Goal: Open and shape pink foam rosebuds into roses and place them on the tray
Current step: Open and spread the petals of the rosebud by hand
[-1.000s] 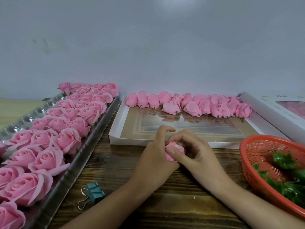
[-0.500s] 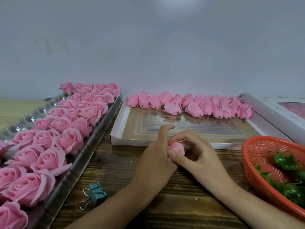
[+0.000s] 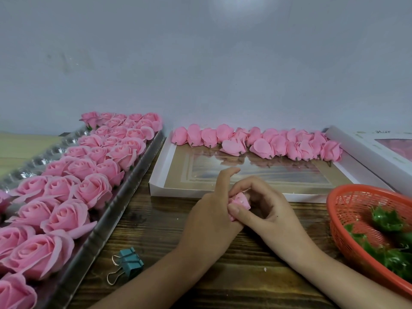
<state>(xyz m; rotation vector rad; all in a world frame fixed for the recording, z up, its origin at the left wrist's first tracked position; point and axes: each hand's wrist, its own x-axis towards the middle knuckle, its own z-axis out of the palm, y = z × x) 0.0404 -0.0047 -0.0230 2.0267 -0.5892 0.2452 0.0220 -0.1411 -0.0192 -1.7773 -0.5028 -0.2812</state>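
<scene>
Two hands meet at the middle of a wooden table (image 3: pixel 156 221), working one pink rosebud (image 3: pixel 240 200) between them. The left hand (image 3: pixel 209 212) curls round the bud from below and steadies it, its index finger lifted clear. The right hand (image 3: pixel 269 208) arches over the bud, thumb pressed on the outer petals, most likely peeling them open. The bud sits low and near the body, probably for control.

On the left, a long silver tray (image 3: pixel 124 192) lies within easy reach and holds the finished roses (image 3: pixel 93 188). They stand three across in about ten visible rows, roughly thirty in all, too tightly packed to count exactly.

Behind the hands, about twenty closed buds (image 3: pixel 263 142) lie in a row along the far edge of a flat white box (image 3: pixel 178 192), the waiting supply.

On the right, one red basket (image 3: pixel 347 208) holds green leaves (image 3: pixel 386 218). One teal binder clip (image 3: pixel 129 262) lies by the tray.
</scene>
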